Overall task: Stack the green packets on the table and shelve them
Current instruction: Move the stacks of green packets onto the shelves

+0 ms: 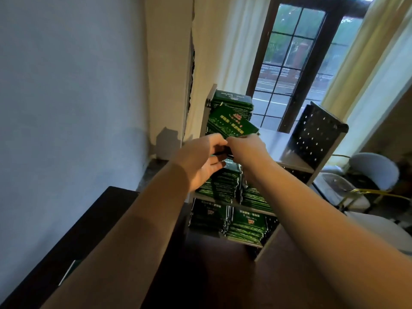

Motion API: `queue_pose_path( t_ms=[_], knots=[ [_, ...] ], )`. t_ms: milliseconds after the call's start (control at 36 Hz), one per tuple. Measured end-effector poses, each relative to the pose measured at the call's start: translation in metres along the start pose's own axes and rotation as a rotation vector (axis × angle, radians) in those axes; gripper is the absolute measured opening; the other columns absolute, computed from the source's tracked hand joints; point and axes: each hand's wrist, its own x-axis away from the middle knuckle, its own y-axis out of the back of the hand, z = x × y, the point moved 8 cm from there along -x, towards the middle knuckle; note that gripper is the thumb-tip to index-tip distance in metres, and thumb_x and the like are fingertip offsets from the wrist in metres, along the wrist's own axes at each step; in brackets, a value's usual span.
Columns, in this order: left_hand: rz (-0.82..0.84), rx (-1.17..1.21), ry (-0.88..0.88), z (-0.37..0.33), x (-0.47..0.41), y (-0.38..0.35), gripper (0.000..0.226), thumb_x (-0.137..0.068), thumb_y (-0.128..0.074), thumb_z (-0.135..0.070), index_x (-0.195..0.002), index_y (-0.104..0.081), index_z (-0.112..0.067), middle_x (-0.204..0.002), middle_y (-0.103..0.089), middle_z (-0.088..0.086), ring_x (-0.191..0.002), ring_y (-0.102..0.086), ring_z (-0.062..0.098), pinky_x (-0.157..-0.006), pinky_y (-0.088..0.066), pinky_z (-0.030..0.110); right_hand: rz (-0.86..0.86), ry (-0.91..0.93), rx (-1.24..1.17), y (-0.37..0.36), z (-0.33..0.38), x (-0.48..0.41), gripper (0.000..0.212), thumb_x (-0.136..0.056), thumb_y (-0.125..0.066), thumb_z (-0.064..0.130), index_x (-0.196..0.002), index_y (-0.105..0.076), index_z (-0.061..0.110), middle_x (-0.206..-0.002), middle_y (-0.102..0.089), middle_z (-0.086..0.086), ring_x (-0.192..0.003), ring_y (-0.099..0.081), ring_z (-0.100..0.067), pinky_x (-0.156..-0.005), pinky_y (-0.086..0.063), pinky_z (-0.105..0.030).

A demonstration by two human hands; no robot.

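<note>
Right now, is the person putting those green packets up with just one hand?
No, the left hand and the right hand both grip the tilted bundle of green packets at the top shelf.

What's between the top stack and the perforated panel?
Only bare shelf board lies between the top stack and the perforated panel, as the head view shows.
</note>
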Motion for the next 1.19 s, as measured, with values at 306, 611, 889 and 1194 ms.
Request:
queue_pose_path(
  t_ms=[306,611,889,1194],
  knots=[
    [0.024,-0.017,0.010,-0.014,-0.020,-0.030,0.009,-0.093,-0.056,-0.004,-0.101,-0.059,-0.005,-0.102,-0.068,0.016,-0.092,-0.068,0.029,-0.094,-0.054,0.041,-0.115,-0.032,-0.025,0.037,0.012,-0.021,0.039,-0.072,-0.061,0.032,-0.103,-0.065,0.009,-0.110,-0.063,-0.016,-0.092,-0.066,-0.032,-0.080,-0.058,-0.044],
    [-0.053,-0.004,0.034,-0.010,-0.033,-0.029,0.009,-0.096,-0.053,-0.003,-0.104,-0.056,-0.004,-0.101,-0.057,0.011,-0.101,-0.057,0.026,-0.113,-0.039,0.043,-0.057,-0.041,-0.046,0.046,0.013,-0.028,0.014,-0.090,-0.060,0.016,-0.096,-0.064,0.004,-0.084,-0.059,-0.008,-0.064,-0.055,-0.018,-0.044,-0.039,-0.022],
    [0.002,-0.082,0.040,-0.012,-0.012,-0.025,0.003,-0.097,-0.055,-0.006,-0.099,-0.056,-0.006,-0.107,-0.060,0.017,-0.102,-0.061,0.030,-0.110,-0.043,0.043,-0.165,0.086,0.005,0.044,0.017,-0.005,0.022,-0.075,-0.057,0.029,-0.095,-0.060,0.021,-0.111,-0.060,-0.010,-0.094,-0.062,-0.025,-0.085,-0.056,-0.043],
    [-0.062,-0.263,0.140,0.012,0.019,0.094,0.025,-0.095,-0.060,-0.010,-0.120,-0.060,-0.003,-0.117,-0.066,0.018,-0.107,-0.065,0.030,-0.096,-0.053,0.041,0.242,-0.003,-0.063,-0.083,-0.025,0.050,0.024,-0.092,-0.061,0.022,-0.111,-0.062,0.009,-0.100,-0.069,-0.007,-0.083,-0.064,-0.016,-0.060,-0.050,-0.025]
  ],
)
